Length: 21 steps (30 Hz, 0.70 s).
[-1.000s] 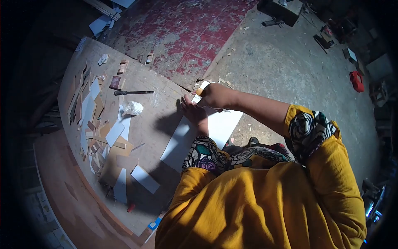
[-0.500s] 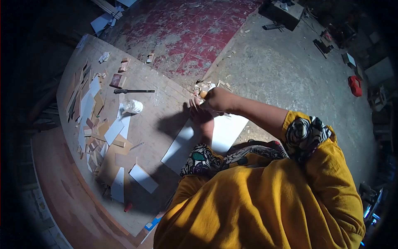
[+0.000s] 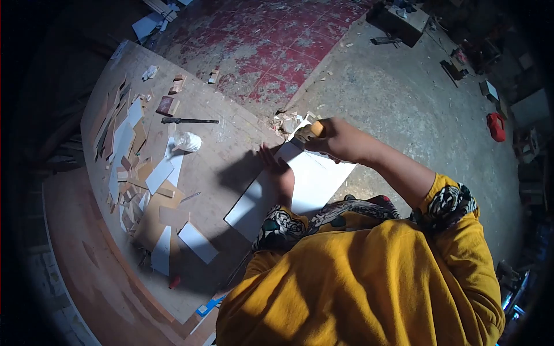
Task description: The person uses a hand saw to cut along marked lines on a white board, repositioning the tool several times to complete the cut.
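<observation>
My right hand [image 3: 340, 140] is closed around a short tool with a yellowish, wood-like end [image 3: 317, 128] and a darker, flat part. The exact kind of tool cannot be made out. It is over the far end of a white board [image 3: 317, 183] that lies at the bench edge in front of my body. My left hand [image 3: 279, 173] is at the board's left side with its fingers stretched out, holding nothing. Whether its palm touches the board is hard to see. Wood scraps [image 3: 285, 123] lie just beyond the board's far end.
On the wooden worktop [image 3: 231, 115] are a dark bar-like tool [image 3: 190, 120], a white bottle-like object [image 3: 187, 141], a dark red block [image 3: 165, 105] and a pile of board offcuts [image 3: 124, 150]. A red object [image 3: 495, 127] lies on the concrete floor at right.
My right hand has moved right and away from my left hand, with the tool in it. My left hand's fingers are now apart from it. The view has shifted slightly.
</observation>
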Each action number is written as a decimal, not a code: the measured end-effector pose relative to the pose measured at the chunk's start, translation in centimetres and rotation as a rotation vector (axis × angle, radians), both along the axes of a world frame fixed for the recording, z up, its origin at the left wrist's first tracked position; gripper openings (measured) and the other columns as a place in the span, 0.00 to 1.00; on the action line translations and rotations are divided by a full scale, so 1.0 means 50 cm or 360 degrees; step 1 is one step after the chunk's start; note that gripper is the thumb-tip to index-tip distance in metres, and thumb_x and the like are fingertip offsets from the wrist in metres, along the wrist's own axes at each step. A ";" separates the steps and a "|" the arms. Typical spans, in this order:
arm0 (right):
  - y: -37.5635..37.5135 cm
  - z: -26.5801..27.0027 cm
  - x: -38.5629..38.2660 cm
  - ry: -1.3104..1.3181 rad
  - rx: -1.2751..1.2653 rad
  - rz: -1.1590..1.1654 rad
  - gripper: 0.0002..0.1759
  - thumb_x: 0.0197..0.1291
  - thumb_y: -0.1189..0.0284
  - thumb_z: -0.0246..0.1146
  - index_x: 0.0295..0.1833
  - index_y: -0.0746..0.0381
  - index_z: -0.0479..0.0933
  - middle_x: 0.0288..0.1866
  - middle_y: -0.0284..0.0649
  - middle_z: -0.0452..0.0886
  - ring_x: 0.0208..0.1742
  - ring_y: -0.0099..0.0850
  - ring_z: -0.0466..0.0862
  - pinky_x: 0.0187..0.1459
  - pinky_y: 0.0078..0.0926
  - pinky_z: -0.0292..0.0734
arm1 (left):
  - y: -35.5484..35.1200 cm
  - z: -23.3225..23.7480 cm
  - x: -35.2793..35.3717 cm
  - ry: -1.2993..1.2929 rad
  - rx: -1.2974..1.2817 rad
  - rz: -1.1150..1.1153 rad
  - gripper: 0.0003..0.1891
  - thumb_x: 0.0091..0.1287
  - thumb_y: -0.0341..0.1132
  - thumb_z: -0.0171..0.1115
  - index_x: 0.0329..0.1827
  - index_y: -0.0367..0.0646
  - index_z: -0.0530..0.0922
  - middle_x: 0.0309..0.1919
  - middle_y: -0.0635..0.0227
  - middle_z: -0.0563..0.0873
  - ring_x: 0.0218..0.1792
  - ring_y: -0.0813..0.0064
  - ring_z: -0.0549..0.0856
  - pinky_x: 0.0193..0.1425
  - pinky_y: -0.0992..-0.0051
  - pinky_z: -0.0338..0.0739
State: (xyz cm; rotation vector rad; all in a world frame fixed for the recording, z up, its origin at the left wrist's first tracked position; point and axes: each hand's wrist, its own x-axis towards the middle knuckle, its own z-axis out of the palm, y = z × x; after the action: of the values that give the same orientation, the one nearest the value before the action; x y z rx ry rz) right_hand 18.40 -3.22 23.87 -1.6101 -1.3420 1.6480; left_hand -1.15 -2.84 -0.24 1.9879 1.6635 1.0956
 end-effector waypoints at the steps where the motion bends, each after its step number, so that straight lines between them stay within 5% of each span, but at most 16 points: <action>1: -0.007 -0.017 0.004 0.0064 0.0053 -0.0048 0.10 0.57 0.69 0.66 0.35 0.66 0.78 0.20 0.32 0.74 0.18 0.20 0.71 0.19 0.21 0.66 | -0.006 0.000 -0.025 0.0237 0.0035 0.0053 0.31 0.66 0.29 0.49 0.73 0.35 0.54 0.71 0.43 0.58 0.72 0.43 0.58 0.74 0.52 0.56; 3: -0.023 -0.029 0.011 0.0061 0.0049 -0.0060 0.10 0.57 0.69 0.66 0.36 0.66 0.78 0.20 0.32 0.74 0.18 0.20 0.71 0.19 0.21 0.66 | -0.032 -0.017 -0.062 0.0605 -0.0035 0.0170 0.32 0.67 0.37 0.51 0.73 0.33 0.55 0.72 0.44 0.59 0.72 0.45 0.59 0.75 0.51 0.52; 6: -0.036 -0.035 0.011 0.0045 0.0019 -0.0092 0.12 0.57 0.68 0.66 0.38 0.67 0.77 0.22 0.33 0.75 0.19 0.20 0.71 0.20 0.22 0.67 | -0.064 -0.022 -0.071 0.0639 0.0064 0.0013 0.33 0.65 0.39 0.54 0.71 0.31 0.59 0.70 0.45 0.63 0.71 0.46 0.61 0.74 0.51 0.53; 11: -0.077 -0.058 -0.018 -0.0199 0.0300 -0.0113 0.15 0.57 0.66 0.68 0.36 0.69 0.75 0.23 0.41 0.76 0.27 0.28 0.75 0.33 0.29 0.71 | -0.074 -0.002 -0.064 0.0770 0.0057 -0.0077 0.31 0.63 0.39 0.56 0.67 0.31 0.64 0.67 0.46 0.68 0.68 0.48 0.66 0.70 0.53 0.59; 18: -0.055 -0.012 -0.016 -0.0068 0.0168 -0.0219 0.16 0.57 0.66 0.68 0.36 0.69 0.75 0.22 0.40 0.77 0.25 0.26 0.74 0.30 0.30 0.71 | -0.086 0.034 -0.050 0.0944 -0.0077 -0.0081 0.30 0.64 0.42 0.54 0.67 0.34 0.65 0.66 0.50 0.70 0.68 0.54 0.68 0.71 0.56 0.59; 21: -0.063 -0.024 -0.025 -0.0081 0.0312 -0.0066 0.12 0.63 0.68 0.64 0.39 0.65 0.73 0.21 0.28 0.72 0.19 0.17 0.69 0.22 0.18 0.64 | -0.084 0.027 -0.053 0.0951 -0.0026 -0.0018 0.30 0.64 0.42 0.54 0.67 0.34 0.65 0.66 0.51 0.70 0.68 0.55 0.68 0.71 0.57 0.59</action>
State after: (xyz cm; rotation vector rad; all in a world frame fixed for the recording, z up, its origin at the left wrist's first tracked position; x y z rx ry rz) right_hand 17.17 -6.36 22.69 -1.5629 -1.4370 1.4124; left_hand -3.78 -7.05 1.13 2.4664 1.9089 0.4935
